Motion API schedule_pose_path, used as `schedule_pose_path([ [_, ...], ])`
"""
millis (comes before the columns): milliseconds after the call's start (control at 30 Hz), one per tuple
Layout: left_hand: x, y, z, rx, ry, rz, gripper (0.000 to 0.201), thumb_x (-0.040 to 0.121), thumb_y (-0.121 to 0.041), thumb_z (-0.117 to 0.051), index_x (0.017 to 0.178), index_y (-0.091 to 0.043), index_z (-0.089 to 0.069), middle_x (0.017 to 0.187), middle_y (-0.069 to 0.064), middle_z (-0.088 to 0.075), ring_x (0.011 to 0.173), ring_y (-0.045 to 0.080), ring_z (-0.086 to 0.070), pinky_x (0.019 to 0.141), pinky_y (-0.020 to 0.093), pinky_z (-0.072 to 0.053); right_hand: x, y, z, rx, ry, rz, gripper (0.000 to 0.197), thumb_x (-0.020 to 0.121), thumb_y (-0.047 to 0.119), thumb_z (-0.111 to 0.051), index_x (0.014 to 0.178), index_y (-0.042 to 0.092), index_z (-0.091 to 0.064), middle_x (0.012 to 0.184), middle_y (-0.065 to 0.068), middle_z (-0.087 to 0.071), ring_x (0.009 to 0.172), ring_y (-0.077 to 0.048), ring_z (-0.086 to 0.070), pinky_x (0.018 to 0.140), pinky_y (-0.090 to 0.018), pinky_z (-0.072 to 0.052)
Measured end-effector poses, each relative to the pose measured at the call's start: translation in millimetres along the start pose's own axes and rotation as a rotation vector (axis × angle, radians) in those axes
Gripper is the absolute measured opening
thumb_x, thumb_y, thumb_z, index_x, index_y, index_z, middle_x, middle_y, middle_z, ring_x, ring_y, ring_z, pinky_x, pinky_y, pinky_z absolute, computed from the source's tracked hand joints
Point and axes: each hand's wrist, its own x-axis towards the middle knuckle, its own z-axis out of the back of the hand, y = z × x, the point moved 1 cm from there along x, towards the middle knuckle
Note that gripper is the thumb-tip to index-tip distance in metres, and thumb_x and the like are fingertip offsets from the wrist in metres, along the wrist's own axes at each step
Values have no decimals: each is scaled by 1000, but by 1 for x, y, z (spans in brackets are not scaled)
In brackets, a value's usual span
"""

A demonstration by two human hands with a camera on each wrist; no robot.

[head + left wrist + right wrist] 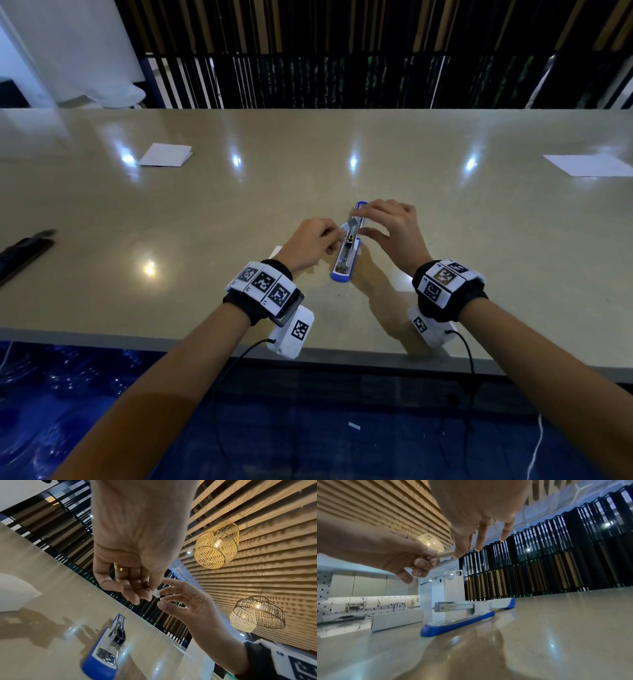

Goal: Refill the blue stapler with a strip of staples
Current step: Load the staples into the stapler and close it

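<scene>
The blue stapler (345, 255) lies flat on the table with its top swung fully back, so the metal staple channel (118, 632) faces up. Just above it, my left hand (317, 240) pinches a thin silvery strip of staples (348, 224) between thumb and fingertips. In the left wrist view the strip's tip (157, 594) pokes out past those fingers. My right hand (385, 224) hovers over the stapler's far half with fingers spread and relaxed. Its thumb (458, 552) and index finger meet the strip's (445, 555) free end. The stapler (462, 615) sits untouched under both hands.
A small white box (396, 620) sits left of the stapler, partly under my left hand. A folded white paper (166, 155) lies far left, a white sheet (589, 165) far right, and a dark flat object (24, 251) at the left edge. The table's front edge (342, 358) runs beneath my wrists.
</scene>
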Motion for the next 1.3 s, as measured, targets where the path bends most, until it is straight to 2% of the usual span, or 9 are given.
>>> schedule_pose_path([
  [167,-4,6,-6,-5,41,24,24,97,-11,-49,85,1,-66,63,1,-59,60,17,-55,67,25,-46,8,-2,-2,-69,74,127,10,80,32,-63,85,26,-69,90,10,-70,90,-11,-57,80,-26,-17],
  [300,-8,8,-10,-1,57,40,21,97,-15,-50,87,-4,-64,71,4,-61,63,15,-55,65,22,-44,10,-1,-10,-160,206,240,13,76,22,-66,88,25,-67,90,9,-68,91,-15,-60,84,-32,-21],
  [433,-11,18,-18,66,13,127,34,80,-26,-73,100,-2,-60,91,5,-60,72,13,-55,66,23,-43,12,-9,-15,-48,239,105,7,78,18,-66,83,20,-70,89,4,-67,90,-20,-62,78,-27,-15],
  [533,-15,27,-30,270,30,220,67,65,-40,-81,113,-5,-51,108,6,-51,98,23,-56,81,35,-48,16,-16,-22,3,359,54,7,74,14,-71,79,18,-73,85,1,-67,83,-22,-64,76,-35,-32],
  [600,-16,27,-39,392,28,246,71,66,-47,-77,116,-7,-48,113,9,-50,103,28,-54,85,39,-48,19,-15,-24,32,430,48,8,72,15,-75,80,16,-72,82,1,-70,77,-22,-65,75,-40,-46],
  [700,-10,26,-47,540,29,249,73,71,-55,-71,120,-6,-49,119,12,-48,108,31,-52,93,44,-47,21,-14,-25,147,449,15,14,68,10,-79,81,7,-73,79,-7,-72,71,-24,-65,71,-42,-53],
  [833,-3,31,-39,532,33,267,48,77,-38,-70,110,-4,-59,113,14,-51,103,34,-55,86,44,-49,25,-15,-28,218,462,-34,14,69,5,-78,82,2,-74,81,-12,-70,73,-26,-65,73,-40,-54],
  [967,-6,43,-16,376,22,258,31,74,-19,-74,96,2,-69,87,12,-56,79,27,-57,67,33,-45,28,-12,-29,263,420,-64,11,70,2,-76,81,3,-75,82,-13,-68,75,-25,-63,73,-35,-51],
  [1300,-6,52,-3,270,34,252,35,73,-14,-77,104,-1,-69,89,7,-56,79,19,-53,71,26,-43,36,11,-41,218,542,-79,16,69,5,-78,84,3,-76,83,-13,-67,71,-15,-55,71,-30,-48],
])
